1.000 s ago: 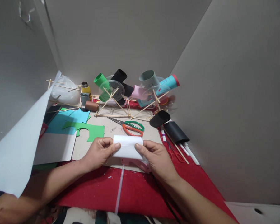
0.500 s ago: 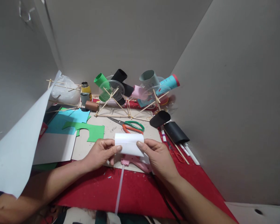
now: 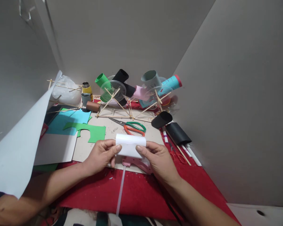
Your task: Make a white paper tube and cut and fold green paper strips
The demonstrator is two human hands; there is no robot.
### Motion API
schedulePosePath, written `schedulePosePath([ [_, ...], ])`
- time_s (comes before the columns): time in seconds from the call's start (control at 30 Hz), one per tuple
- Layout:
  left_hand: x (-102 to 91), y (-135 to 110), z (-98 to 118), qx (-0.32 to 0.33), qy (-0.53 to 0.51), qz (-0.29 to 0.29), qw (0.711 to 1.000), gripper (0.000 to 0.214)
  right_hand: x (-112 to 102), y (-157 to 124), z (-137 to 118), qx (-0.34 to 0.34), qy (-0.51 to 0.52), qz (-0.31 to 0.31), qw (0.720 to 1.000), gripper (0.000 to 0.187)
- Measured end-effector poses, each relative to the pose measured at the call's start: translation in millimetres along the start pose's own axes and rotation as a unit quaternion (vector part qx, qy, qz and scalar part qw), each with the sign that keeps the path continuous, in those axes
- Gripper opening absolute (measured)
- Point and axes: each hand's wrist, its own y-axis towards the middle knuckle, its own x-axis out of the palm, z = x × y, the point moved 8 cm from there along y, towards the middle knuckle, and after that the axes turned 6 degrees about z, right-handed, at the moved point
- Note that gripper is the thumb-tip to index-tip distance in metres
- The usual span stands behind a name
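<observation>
A white sheet of paper (image 3: 130,145), rolled into a short tube, is held level between both hands. My left hand (image 3: 105,153) grips its left end, with the thumb on the front and the fingers behind. The right end is pinched by my right hand (image 3: 158,155), its thumb pressing on the front face. Below the paper lies a pink glue gun (image 3: 136,163), partly covered by the paper and the right hand. A clear glue stick (image 3: 121,191) sticks out of it toward me. Scissors with green and orange handles (image 3: 134,127) lie just behind the paper.
Behind stands a wooden-stick frame (image 3: 114,116) carrying wheels with coloured paper tubes. Green paper (image 3: 97,133) and blue paper (image 3: 70,119) lie left. Black tubes (image 3: 178,133) and red scissors (image 3: 179,157) lie right. A large white sheet (image 3: 19,153) rises over my left arm. Grey walls enclose the table.
My right thumb has shifted slightly left along the paper, and the roll has turned a little in my fingers. Everything else stays where it was.
</observation>
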Motion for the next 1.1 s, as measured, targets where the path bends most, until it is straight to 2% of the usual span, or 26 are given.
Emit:
schedulePosePath([
  [0.27, -6.8, 4.0, 11.2, 0.025, -0.053, 0.054, 0.997, 0.032, 0.8, 1.2, 1.2, 0.025, 0.013, 0.005, 1.0, 0.032],
  [0.37, 3.6, 4.3, 6.7, -0.01, -0.081, -0.002, 0.997, 0.032, -1.5, 2.8, 3.3, 0.031, 0.024, 0.011, 0.999, 0.029],
  [0.47, 15.0, 1.5, -0.5, -0.052, -0.103, -0.055, 0.992, 0.033, 2.7, 2.5, 3.6, 0.02, 0.031, -0.016, 0.999, 0.027],
  [0.6, 11.9, 1.8, 1.3, -0.009, -0.03, -0.039, 0.999, 0.026, 13.1, -1.8, 9.6, 0.029, 0.029, -0.064, 0.997, 0.03],
  [0.73, 13.2, 1.1, 2.3, 0.004, -0.012, -0.047, 0.999, 0.027, 15.6, -4.5, 14.7, 0.04, 0.005, -0.059, 0.997, 0.03],
  [0.97, 9.3, -2.1, 9.5, 0.065, 0.043, -0.008, 0.997, 0.03, 15.8, -7.2, -0.5, -0.036, -0.085, -0.065, 0.994, 0.024],
  [1.1, 11.8, -3.2, 12.2, 0.066, 0.038, -0.035, 0.996, 0.03, 16.2, -9.1, -3.3, -0.052, -0.082, -0.084, 0.992, 0.023],
])
